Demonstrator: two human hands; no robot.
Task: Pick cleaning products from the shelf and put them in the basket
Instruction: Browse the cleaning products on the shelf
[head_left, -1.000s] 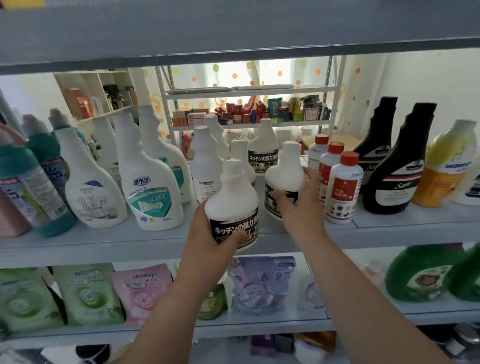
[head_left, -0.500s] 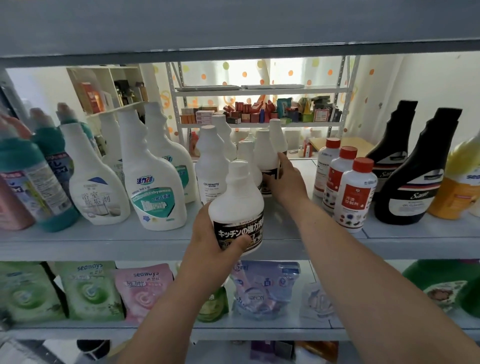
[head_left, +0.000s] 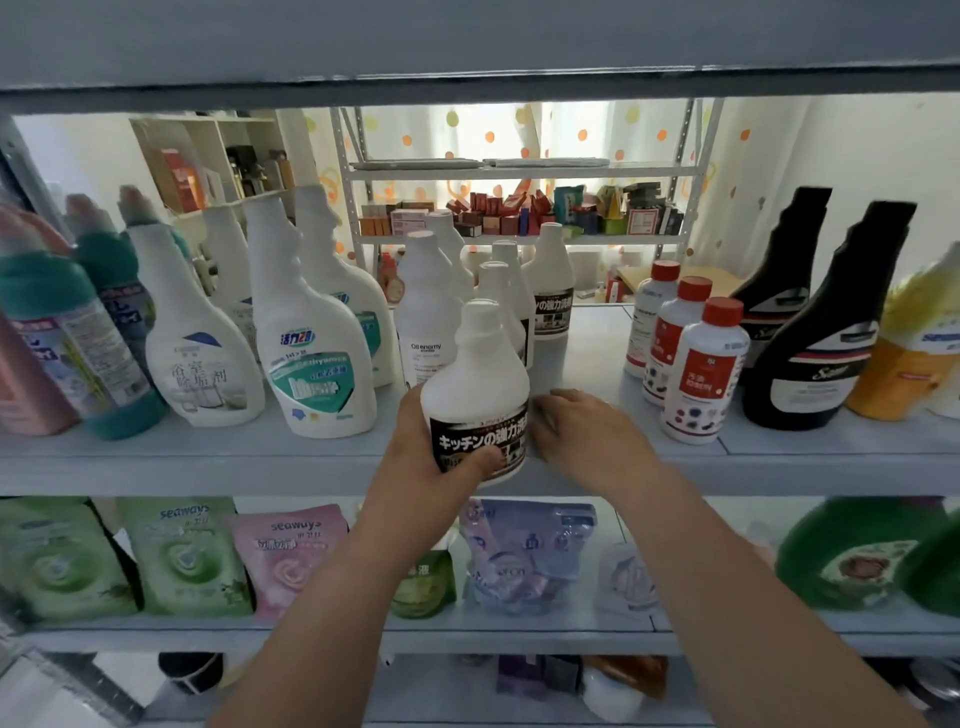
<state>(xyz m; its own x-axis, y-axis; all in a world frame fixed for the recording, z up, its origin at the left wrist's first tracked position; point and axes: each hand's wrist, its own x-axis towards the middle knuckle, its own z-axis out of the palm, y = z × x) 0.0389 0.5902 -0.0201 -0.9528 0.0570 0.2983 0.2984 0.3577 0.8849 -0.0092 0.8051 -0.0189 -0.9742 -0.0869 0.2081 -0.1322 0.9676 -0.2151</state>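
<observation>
The left hand (head_left: 415, 457) has its grip wrapped round the lower body of a white bottle (head_left: 475, 384), thumb across the glossy black label, holding it upright at the front edge of the shelf (head_left: 156, 457). The right hand (head_left: 587, 436) lies just beside it, fingers loose and holding nothing. The bottle is smooth, rounded plastic with sloping shoulders and a narrow neck, so a one-handed hold this low could slip or let it tip against the white bottles (head_left: 498, 291) behind; no basket shows.
</observation>
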